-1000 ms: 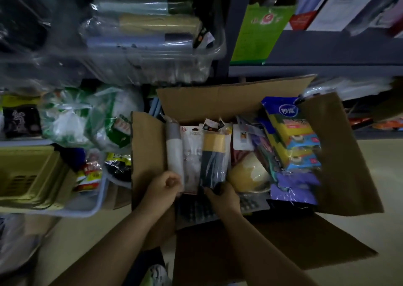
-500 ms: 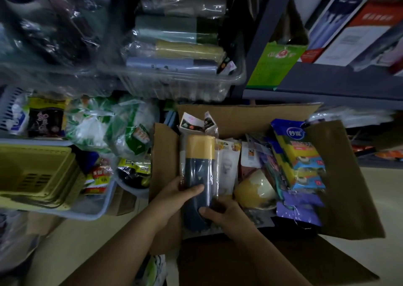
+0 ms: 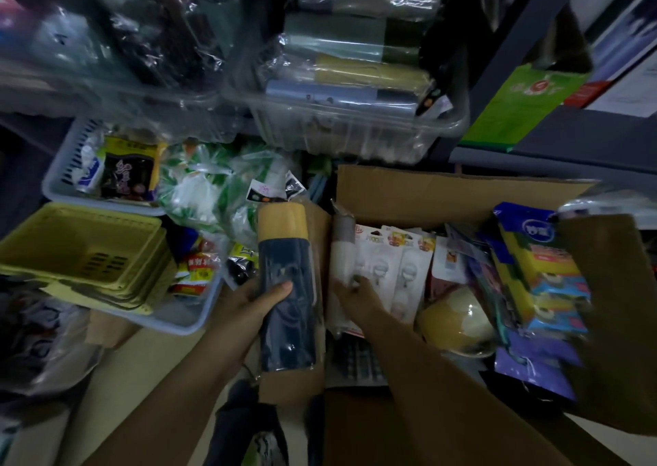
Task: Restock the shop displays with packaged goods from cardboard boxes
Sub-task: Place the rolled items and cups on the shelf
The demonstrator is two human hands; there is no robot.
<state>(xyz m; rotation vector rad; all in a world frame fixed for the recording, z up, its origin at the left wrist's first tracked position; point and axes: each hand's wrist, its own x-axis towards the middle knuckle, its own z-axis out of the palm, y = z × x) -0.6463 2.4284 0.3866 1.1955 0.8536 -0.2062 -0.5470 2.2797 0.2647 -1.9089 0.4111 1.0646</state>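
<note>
An open cardboard box [image 3: 444, 195] on the floor holds packaged goods: white hook packs [image 3: 394, 270], sponge packs [image 3: 537, 270], a yellow round item [image 3: 458, 320] and purple bags [image 3: 533, 369]. My left hand [image 3: 252, 305] grips a dark blue roll with a yellow top [image 3: 284, 270], wrapped in clear plastic, held upright over the box's left wall. My right hand [image 3: 359, 295] reaches into the box and its fingers close on a white wrapped roll [image 3: 343, 252] beside the hook packs.
A clear bin [image 3: 355, 135] with similar wrapped rolls sits above the box. Left of the box stand a grey basket [image 3: 170, 323] with stacked yellow baskets [image 3: 81, 248] and packets, and another basket [image 3: 64, 177] behind. A dark shelf [image 3: 554, 152] with boxed goods rises at right.
My left hand has lifted the blue and yellow roll out of the box and moved it left. My right hand let go of it and reached to the white roll.
</note>
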